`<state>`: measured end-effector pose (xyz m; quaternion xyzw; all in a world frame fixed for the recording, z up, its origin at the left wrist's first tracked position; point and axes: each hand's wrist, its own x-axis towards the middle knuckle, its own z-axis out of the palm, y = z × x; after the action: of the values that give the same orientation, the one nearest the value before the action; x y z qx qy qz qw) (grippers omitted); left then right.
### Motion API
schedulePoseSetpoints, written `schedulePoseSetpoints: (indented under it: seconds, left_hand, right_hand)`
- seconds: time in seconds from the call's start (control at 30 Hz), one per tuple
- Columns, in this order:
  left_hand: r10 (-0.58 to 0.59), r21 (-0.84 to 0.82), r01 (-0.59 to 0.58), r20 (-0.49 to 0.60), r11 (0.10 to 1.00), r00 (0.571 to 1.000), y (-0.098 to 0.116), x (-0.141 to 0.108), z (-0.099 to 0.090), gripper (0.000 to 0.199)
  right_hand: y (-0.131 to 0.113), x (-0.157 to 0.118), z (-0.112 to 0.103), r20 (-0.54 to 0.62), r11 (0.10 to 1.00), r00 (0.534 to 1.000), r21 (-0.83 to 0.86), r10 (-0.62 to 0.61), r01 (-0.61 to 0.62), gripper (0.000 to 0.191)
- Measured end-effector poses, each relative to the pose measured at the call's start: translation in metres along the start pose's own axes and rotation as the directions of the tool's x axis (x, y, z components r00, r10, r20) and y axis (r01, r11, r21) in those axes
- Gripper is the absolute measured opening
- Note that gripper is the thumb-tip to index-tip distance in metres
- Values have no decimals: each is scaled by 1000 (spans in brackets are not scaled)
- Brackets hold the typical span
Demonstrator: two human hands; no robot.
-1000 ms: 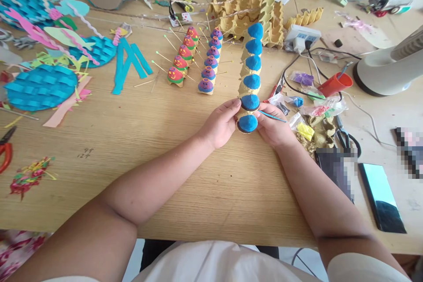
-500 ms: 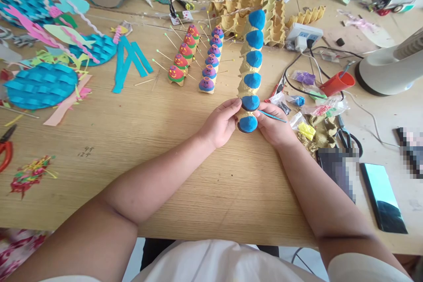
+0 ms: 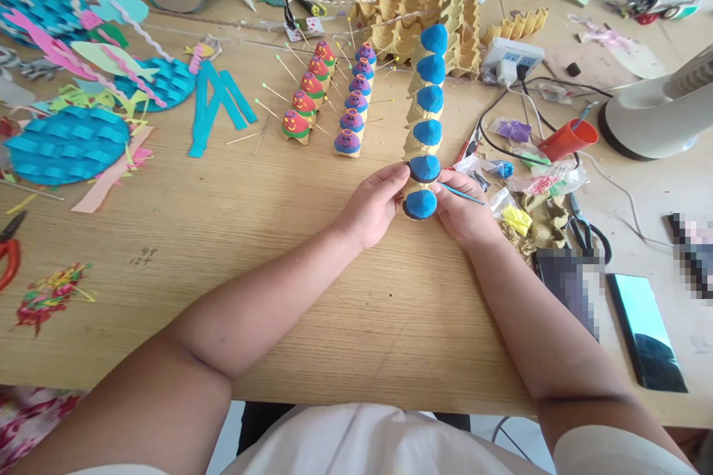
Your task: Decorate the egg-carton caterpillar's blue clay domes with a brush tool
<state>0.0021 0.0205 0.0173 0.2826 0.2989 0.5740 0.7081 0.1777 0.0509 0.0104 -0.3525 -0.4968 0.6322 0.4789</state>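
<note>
A long strip of egg carton [image 3: 428, 133] with blue-covered bumps is held between both hands, its far end pointing away from me. Dark bands edge the two nearest bumps. My left hand [image 3: 379, 204] grips its near left side, thumb on top. On the opposite side, my right hand [image 3: 462, 208] is closed on the strip, and a thin blue stick-like tool [image 3: 461, 194] pokes out from its fingers. To the left stand a red-and-green egg-carton caterpillar [image 3: 306, 93] and a purple one [image 3: 355, 104], both with smiling faces and pins stuck in them.
Behind lie uncut egg cartons [image 3: 401, 7] and a power strip [image 3: 509, 56]. A red cup [image 3: 568, 139], bagged clay [image 3: 517, 220], scissors [image 3: 584, 230] and a phone [image 3: 646, 330] occupy the right. Blue woven paper pieces [image 3: 67, 145] and red-handled pliers [image 3: 10, 249] are at left.
The far end of the egg-carton strip has dipped slightly toward me, while its near end has risen a little. Both hands keep their hold.
</note>
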Motion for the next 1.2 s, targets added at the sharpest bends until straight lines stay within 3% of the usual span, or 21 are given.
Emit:
schedulePoseSetpoints:
  seconds: [0.47, 0.8, 1.2]
  left_hand:
    - [76, 116, -68, -67, 991, 995, -6, 3, -6, 48]
    - [63, 42, -62, -23, 997, 998, -3, 0, 0, 40]
    - [11, 12, -10, -21, 1000, 1000, -1, 0, -1, 42]
  right_hand:
    - [0, 1, -2, -28, 999, 1000, 49, 7, -5, 33]
    - [-6, 0, 1, -15, 999, 999, 43, 32, -31, 39]
    - [-6, 2, -10, 33, 1000, 999, -3, 20, -20, 34]
